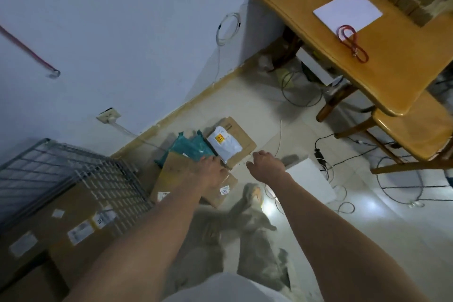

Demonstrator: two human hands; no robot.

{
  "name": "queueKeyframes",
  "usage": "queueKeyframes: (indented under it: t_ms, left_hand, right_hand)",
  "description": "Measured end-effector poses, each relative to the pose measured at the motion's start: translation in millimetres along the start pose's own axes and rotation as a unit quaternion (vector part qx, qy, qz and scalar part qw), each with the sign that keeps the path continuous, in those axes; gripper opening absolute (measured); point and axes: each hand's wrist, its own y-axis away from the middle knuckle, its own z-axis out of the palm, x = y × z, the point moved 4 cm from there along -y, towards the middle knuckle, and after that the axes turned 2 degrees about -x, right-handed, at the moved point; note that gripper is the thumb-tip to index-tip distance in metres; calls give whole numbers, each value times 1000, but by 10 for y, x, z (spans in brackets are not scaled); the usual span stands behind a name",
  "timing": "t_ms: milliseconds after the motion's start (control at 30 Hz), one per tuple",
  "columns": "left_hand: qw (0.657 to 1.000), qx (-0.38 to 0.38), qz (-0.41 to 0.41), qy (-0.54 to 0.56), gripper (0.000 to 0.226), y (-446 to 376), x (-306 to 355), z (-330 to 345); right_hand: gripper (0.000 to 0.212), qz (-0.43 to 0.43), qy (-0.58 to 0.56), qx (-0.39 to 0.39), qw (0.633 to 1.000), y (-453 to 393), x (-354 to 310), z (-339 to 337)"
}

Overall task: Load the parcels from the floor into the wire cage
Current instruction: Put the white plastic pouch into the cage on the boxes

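A pile of parcels lies on the floor by the wall: a brown cardboard box [176,179] in front, teal plastic mailers [190,148] behind it, a white mailer [224,143] resting on a flat cardboard parcel [241,133]. My left hand [212,170] rests on the top edge of the front cardboard box, fingers spread over it. My right hand [266,165] hovers just right of the pile with curled fingers, holding nothing. The wire cage [61,174] stands at the left, with labelled cardboard boxes [81,225] inside.
A wooden table [362,56] with paper and a red cord stands at the right, a wooden chair [414,135] beside it. Cables trail across the floor under them. A white box [310,180] lies right of my right hand. Dark cloth [247,228] lies below.
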Motion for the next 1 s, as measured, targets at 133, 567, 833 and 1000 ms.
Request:
queueKeyframes:
  t_ms: [133,567,833,1000]
  left_hand:
    - [998,27,-40,51,51,-611,-93,-56]
    - [967,0,-152,206,48,-3475,-526,1113]
    - [955,32,-148,256,49,-4651,-882,2534]
    - [950,104,-158,249,38,-4810,-1013,2895]
  right_hand:
    - [53,-8,18,-32,999,-726,151,-76]
    - [58,-19,7,-69,997,-3831,362,1219]
    - [119,50,-13,22,998,-5211,278,2558]
    - [123,89,-49,23,995,-5653,162,2901]
